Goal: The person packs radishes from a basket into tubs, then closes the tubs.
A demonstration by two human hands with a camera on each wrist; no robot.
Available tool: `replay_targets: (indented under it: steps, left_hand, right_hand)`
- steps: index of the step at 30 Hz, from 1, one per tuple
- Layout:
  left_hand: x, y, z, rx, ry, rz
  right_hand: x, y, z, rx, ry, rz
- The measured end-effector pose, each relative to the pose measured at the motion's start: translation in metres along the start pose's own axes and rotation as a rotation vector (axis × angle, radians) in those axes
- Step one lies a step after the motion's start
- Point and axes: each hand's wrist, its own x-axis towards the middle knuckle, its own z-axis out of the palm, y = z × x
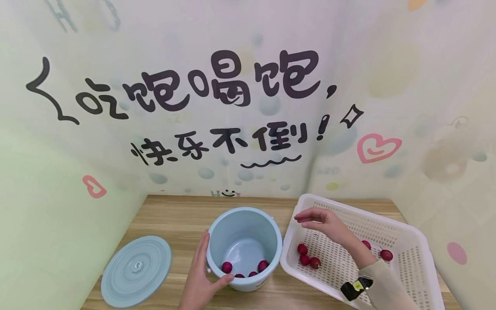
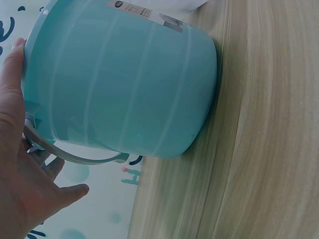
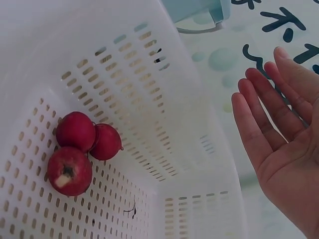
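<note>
Head view. Left hand [image 1: 201, 275], nearest the camera, cups the near wall of the pale blue bucket [image 1: 244, 247], thumb hooked round the front, fingers flat up the side; it steadies and holds nothing else. Bucket stands upright on the wooden desk [image 1: 178, 219]; four red fruits in the bucket [image 1: 245, 269] lie on its floor. Matching lid [image 1: 136, 271] lies flat on the desk to the left, apart from the bucket. White perforated basket [image 1: 407, 241] sits just right of the bucket. Right hand [image 1: 321, 220] hovers above the basket's left part, fingers straight and relaxed, grasping nothing. Below it, three red fruits [image 1: 308, 256]; two more fruits [image 1: 377, 251] lie further right, partly behind the forearm.

Left wrist view. Left hand [image 2: 22, 164] rests on the bucket [image 2: 124, 84] wall, beside its wire handle [image 2: 75, 157].

Right wrist view. Right hand [image 3: 279, 129] is open, palm bare. The cluster of three fruits [image 3: 82, 149] lies touching on the basket [image 3: 149, 99] floor.

Judgement: fruit is being moved from basket to bucket, and this looks like the empty-handed stage between loads. Next move calls for lowering the right hand to the cluster and pinching one fruit free.
</note>
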Motion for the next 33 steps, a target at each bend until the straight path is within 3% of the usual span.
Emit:
replay_targets:
  steps: [18,33]
  left_hand:
    - [0.0,0.0,0.0,0.009,0.003,0.008]
    - [-0.001,0.0,0.0,0.009,-0.001,-0.009]
  right_hand:
    - [-0.003,0.018,-0.011,-0.019,0.026,0.011]
    - [-0.01,0.04,-0.021,-0.01,-0.036,-0.016]
